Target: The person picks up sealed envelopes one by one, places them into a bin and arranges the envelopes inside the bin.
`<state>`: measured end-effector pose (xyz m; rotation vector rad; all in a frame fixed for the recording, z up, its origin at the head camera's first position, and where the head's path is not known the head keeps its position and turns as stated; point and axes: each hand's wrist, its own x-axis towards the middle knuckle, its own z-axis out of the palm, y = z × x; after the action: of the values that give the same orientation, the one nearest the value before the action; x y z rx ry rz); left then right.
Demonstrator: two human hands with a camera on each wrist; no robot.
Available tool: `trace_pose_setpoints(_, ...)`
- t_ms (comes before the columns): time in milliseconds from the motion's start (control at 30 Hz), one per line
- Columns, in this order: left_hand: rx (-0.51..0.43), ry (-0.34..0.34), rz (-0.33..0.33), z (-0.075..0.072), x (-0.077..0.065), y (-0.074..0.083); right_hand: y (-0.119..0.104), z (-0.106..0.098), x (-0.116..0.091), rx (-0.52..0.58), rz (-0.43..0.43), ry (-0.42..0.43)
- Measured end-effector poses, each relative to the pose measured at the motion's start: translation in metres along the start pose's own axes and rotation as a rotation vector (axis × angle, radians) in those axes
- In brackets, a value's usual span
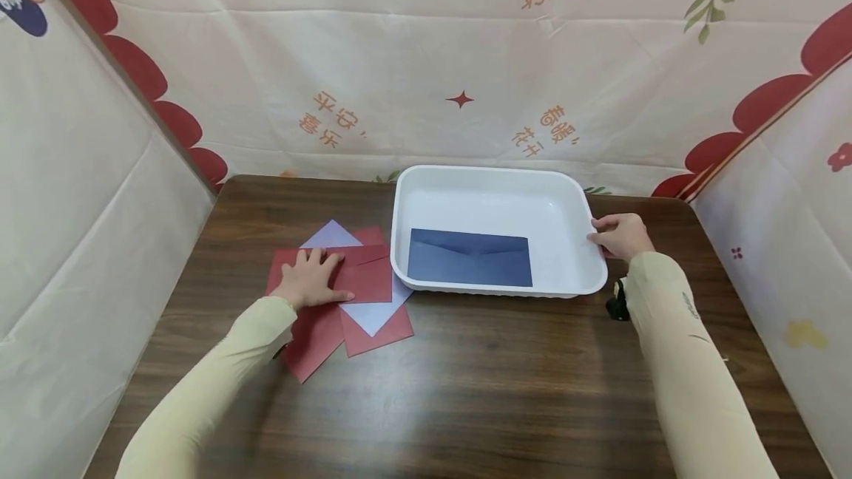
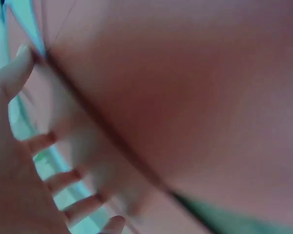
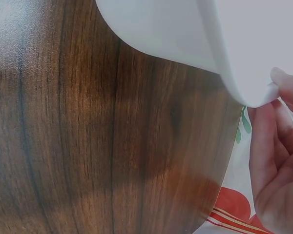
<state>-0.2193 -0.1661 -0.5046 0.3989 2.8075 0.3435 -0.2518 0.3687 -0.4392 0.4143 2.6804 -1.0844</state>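
Note:
A white tray (image 1: 466, 202) stands at the back of the table, and a dark blue envelope (image 1: 469, 259) lies flat in its front left part. My right hand (image 1: 622, 236) pinches the tray's right rim between thumb and fingers; the right wrist view shows the same grip on the white rim (image 3: 234, 92). To the left of the tray, my left hand (image 1: 309, 279) lies with fingers spread on a red envelope (image 1: 366, 279). That one tops a loose pile, with a lavender envelope (image 1: 373, 316) and more red envelopes (image 1: 313, 338) sticking out beneath it.
The pile's right side reaches the tray's left edge. The brown wood-grain table (image 1: 479, 390) spreads out in front of both. Behind it hangs a printed cloth backdrop (image 1: 426, 58), with pale cloth walls on either side.

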Motion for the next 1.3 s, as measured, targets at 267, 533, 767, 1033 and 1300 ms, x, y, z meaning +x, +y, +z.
trace_pose_setpoints(267, -0.049, 0.094, 0.176, -0.024, 0.021, -0.011, 0.000, 0.000, 0.001, -0.014, -0.005, 0.004)
trace_pose_setpoints(533, -0.168, 0.010, 0.223, -0.027, 0.034, -0.020, -0.002, 0.001, -0.001, -0.020, -0.012, 0.013)
trace_pose_setpoints(767, -0.173, -0.050, 0.234, -0.030, 0.047, -0.018, -0.001, 0.001, 0.001, -0.028, -0.012, 0.019)
trace_pose_setpoints(1033, -0.173, -0.136, 0.193, -0.036, 0.052, -0.010, 0.001, 0.002, 0.000, -0.025, -0.006, 0.018)
trace_pose_setpoints(1300, -0.190, -0.218, 0.191, -0.032, 0.069, -0.016, 0.002, 0.001, 0.001, -0.024, -0.006, 0.015)
